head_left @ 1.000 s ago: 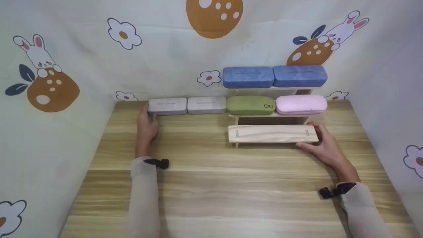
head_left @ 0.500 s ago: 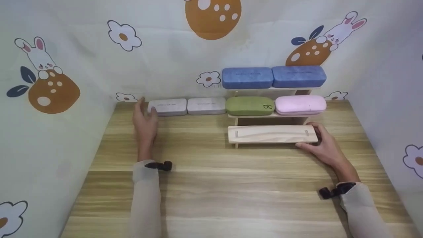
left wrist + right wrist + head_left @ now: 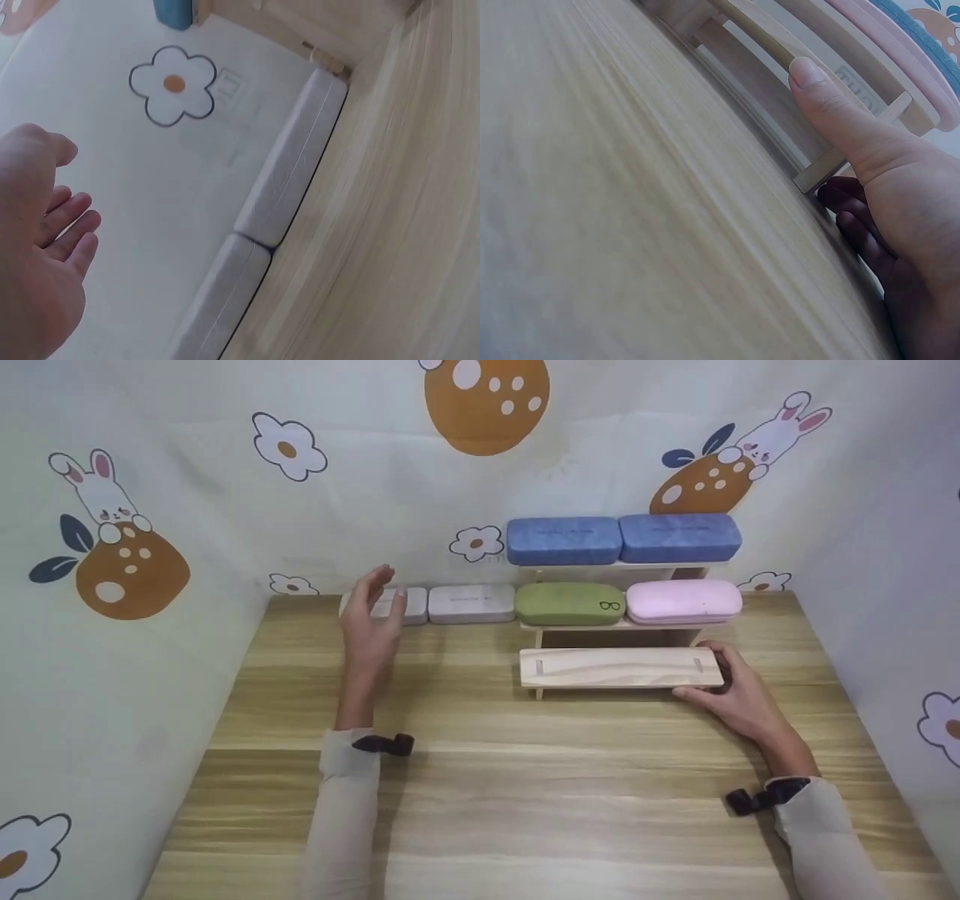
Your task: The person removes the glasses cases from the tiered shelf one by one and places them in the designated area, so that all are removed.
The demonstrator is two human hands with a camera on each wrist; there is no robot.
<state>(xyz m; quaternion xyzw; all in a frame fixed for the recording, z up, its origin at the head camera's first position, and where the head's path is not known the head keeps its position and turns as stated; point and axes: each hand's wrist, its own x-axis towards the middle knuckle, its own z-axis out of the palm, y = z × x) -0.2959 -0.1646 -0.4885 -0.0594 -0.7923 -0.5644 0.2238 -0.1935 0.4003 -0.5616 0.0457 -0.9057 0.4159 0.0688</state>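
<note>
My left hand point(image 3: 371, 634) hovers before the left grey glasses case point(image 3: 414, 613), partly covering it. Its fingers are loosely bent and hold nothing; the left wrist view shows a gap between them and the cases. A second grey glasses case point(image 3: 472, 605) sits end to end with the first along the back wall. With my right hand point(image 3: 739, 694) I grip the right end of the stepped wooden rack point(image 3: 615, 669), thumb point(image 3: 817, 90) at the front edge, fingers around the side. A green glasses case point(image 3: 566, 604) and a pink one point(image 3: 682, 600) lie on the middle step.
Two blue glasses cases point(image 3: 564, 541) occupy the rack's top step. Patterned cloth walls point(image 3: 150, 675) enclose the wooden table point(image 3: 525, 795) at the back and both sides. The rack's bottom step is bare wood with two slots.
My left hand has let go of the left grey case's end, lifted, and moved right in front of it. My right hand stays on the rack; the cases keep their places.
</note>
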